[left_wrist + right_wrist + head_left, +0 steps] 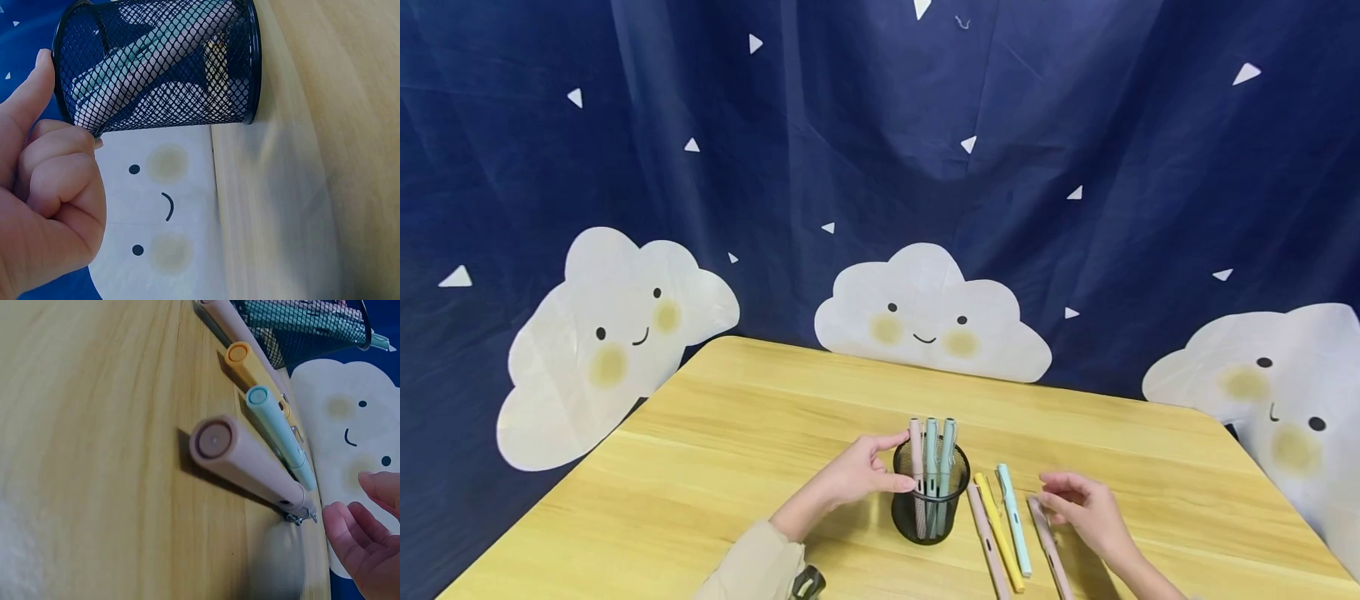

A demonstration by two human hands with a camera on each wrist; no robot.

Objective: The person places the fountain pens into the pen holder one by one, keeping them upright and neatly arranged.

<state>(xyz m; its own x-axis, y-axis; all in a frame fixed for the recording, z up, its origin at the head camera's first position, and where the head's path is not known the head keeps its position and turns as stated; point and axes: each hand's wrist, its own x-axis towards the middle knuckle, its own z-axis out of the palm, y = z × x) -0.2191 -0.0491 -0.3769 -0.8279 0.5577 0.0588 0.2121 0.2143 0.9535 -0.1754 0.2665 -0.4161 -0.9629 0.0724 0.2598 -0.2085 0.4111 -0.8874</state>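
While the left hand (865, 468) pinches the rim of a black mesh pen holder (904, 518) between thumb and index finger, its other fingers fold in toward the palm. That holder stands upright on the wood-grain worktop (775, 400), and I see three capped pens leaning in it: a pale pink pen (916, 442) nearest the left hand, then a teal pen (932, 442) and a grey-green pen (948, 446), their caps showing above the rim.

To the holder's right, four more pens lie side by side, clip ends pointing away from the person: a mauve-pink pen (988, 542) just by the holder's base, a yellow pen (999, 535), a light blue pen (1014, 521) and, a little apart, a dusty pink pen (1049, 546). Right by this last one's cap end is the right hand (1090, 512), fingers loosely bent and thumb apart, pinching nothing; whether a fingertip touches the pen I cannot tell.

A cream sleeve (748, 567) covers the left forearm. Behind everything hangs a navy backdrop (880, 125) printed with smiling white clouds (925, 283).
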